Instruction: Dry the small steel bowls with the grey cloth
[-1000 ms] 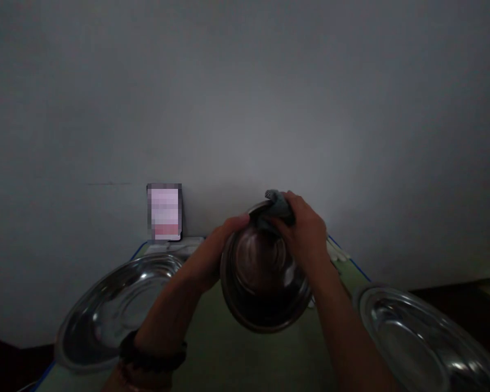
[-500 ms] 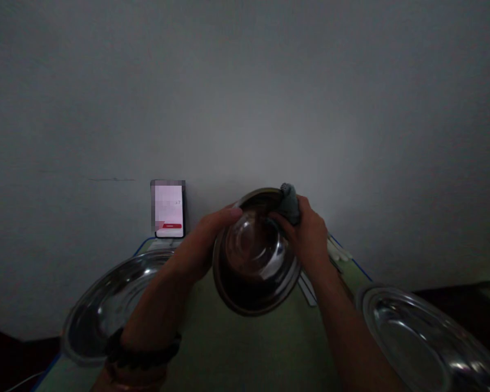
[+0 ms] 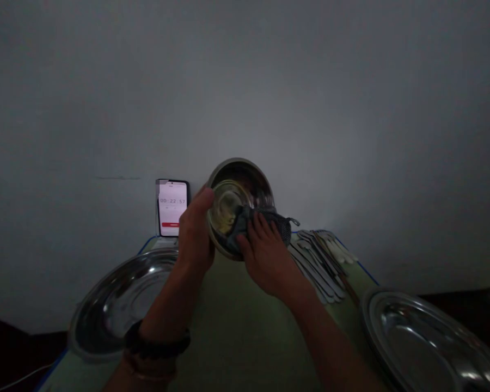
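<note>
My left hand [image 3: 194, 234] grips the left rim of a small steel bowl [image 3: 245, 179], held up and tilted with its opening toward me. My right hand [image 3: 265, 253] presses a grey cloth [image 3: 275, 224] against the bowl's lower rim, its fingers lying over the cloth. A dark beaded bracelet is on my left wrist [image 3: 157, 343]. Both hands are above the far part of a pale green table [image 3: 245, 332].
A large steel basin [image 3: 118, 302] sits at the left and another [image 3: 424, 343] at the right. Several spoons and utensils [image 3: 320, 258] lie in a row right of my hands. A phone [image 3: 172, 208] with a lit timer leans on the grey wall.
The bowl has moved up and away from me and tilted more upright. My right hand slid the cloth from the top rim down to the lower rim, uncovering the row of utensils.
</note>
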Action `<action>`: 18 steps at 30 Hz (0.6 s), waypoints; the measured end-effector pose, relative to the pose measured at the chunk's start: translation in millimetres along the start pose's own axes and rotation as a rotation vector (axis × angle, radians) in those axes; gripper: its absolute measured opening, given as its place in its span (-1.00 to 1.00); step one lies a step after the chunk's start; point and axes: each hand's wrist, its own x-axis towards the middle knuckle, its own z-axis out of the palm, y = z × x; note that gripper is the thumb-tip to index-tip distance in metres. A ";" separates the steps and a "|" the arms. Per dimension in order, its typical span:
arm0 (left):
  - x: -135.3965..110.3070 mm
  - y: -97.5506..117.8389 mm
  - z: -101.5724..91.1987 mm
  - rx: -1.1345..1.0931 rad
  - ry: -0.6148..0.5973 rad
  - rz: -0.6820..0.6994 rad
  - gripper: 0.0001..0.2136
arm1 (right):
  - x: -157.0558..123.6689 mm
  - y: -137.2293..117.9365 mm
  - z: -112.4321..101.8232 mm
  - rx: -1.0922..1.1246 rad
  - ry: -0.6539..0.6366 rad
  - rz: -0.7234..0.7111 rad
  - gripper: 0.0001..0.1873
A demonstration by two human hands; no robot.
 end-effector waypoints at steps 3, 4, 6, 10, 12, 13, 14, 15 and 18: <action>-0.1 -0.2 -1.6 0.032 0.004 0.064 -0.72 | -4.7 -9.5 -4.6 0.109 -0.103 -0.051 -0.35; -0.3 0.2 -1.5 0.039 0.009 0.083 -0.72 | -5.8 -12.6 -8.0 0.156 -0.118 -0.083 -0.38; -0.3 1.1 -0.9 0.053 0.035 0.104 -0.73 | -8.2 -19.9 -17.1 0.237 -0.131 -0.132 -0.44; 1.7 -0.3 -0.8 0.085 0.180 0.109 -0.76 | -14.1 -37.9 -33.2 0.178 -0.111 -0.009 -0.52; 2.9 -2.3 -1.7 0.074 0.157 0.110 -0.74 | -16.5 -43.3 -34.7 0.070 -0.096 0.072 -0.52; 3.1 -3.0 -2.1 0.061 0.113 0.107 -0.73 | -17.0 -43.4 -33.3 0.030 -0.093 0.093 -0.52; 2.9 -3.4 -2.3 0.045 0.068 0.102 -0.71 | -16.9 -41.4 -30.7 0.003 -0.091 0.100 -0.51; 2.3 -3.6 -2.3 0.034 0.035 0.098 -0.70 | -16.2 -37.4 -27.1 -0.015 -0.089 0.099 -0.50; -2.6 -2.9 -0.5 0.077 -0.019 0.061 -0.70 | -10.4 -16.8 -14.5 -0.064 -0.032 0.104 -0.42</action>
